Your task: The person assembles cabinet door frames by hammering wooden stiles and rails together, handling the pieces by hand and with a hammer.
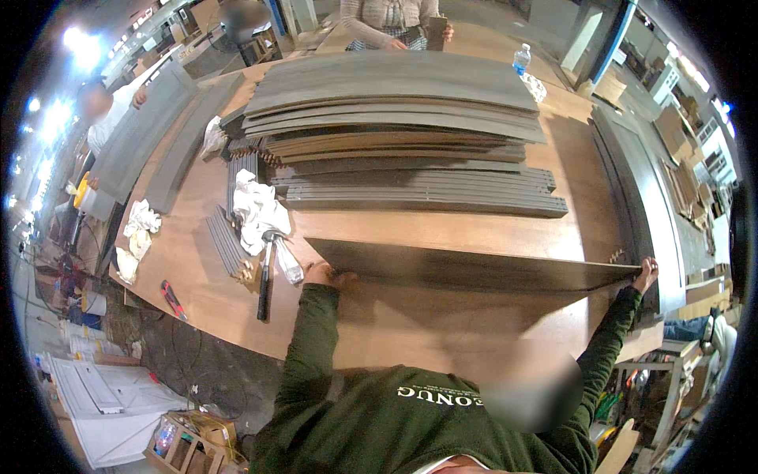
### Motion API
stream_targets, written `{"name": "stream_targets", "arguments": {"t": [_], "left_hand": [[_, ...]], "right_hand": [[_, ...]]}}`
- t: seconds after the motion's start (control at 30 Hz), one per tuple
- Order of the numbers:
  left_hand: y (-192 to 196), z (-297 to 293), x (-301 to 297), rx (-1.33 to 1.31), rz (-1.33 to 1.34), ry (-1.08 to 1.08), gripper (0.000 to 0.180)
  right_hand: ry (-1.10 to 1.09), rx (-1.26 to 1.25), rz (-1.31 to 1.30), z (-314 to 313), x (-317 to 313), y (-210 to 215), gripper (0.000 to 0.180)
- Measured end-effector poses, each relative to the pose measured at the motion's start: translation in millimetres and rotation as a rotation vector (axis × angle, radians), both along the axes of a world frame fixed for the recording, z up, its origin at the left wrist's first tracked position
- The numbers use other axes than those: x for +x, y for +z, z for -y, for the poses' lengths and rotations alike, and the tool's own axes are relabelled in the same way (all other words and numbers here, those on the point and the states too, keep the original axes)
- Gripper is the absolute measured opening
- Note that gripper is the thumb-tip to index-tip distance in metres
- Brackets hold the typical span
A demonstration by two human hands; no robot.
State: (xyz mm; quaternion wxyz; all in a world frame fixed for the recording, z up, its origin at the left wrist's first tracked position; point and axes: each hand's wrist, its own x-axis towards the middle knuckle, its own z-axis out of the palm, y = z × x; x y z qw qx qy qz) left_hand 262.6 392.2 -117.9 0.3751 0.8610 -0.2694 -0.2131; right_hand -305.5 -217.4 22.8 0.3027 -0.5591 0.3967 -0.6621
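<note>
I hold a long dark grey-brown panel (474, 265) by both ends above a brown wooden table (395, 324). My left hand (324, 275) grips its left end near the mallet. At the table's right edge my right hand (646, 273) grips the panel's other end, where small dowels stick out. Both arms are in dark green sleeves. The panel lies nearly flat, its far edge raised a little toward the stacks.
Stacks of grey and brown panels (395, 118) and narrow grey rails (426, 193) fill the table's far half. A mallet (265, 280), white rags (257, 209), a red knife (172, 299) and a water bottle (521, 59) lie around. A person (391, 20) stands opposite, another person (99, 110) at left.
</note>
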Motion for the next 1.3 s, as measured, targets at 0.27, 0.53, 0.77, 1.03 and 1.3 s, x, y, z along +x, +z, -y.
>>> {"name": "stream_targets", "arguments": {"t": [0.27, 0.53, 0.77, 1.03, 1.3], "left_hand": [[26, 6, -24, -0.549, -0.354, 0.07, 0.032], [56, 18, -41, -0.899, -0.794, 0.024, 0.035], [20, -14, -2, -0.625, -0.867, 0.323, 0.023], [28, -23, -6, -0.551, 0.04, 0.027, 0.017], [18, -38, 12, -0.249, 0.093, 0.036, 0.035]], "right_hand": [[-0.117, 0.095, -0.009, -19, 4, 6, 0.048], [-0.076, 0.022, -0.061, -8, -42, 3, 0.054], [-0.011, 0.142, -0.015, -73, 43, 43, 0.046], [0.008, 0.087, 0.048, -81, 53, 40, 0.05], [0.013, 0.024, 0.099, -97, 68, 51, 0.044]]}}
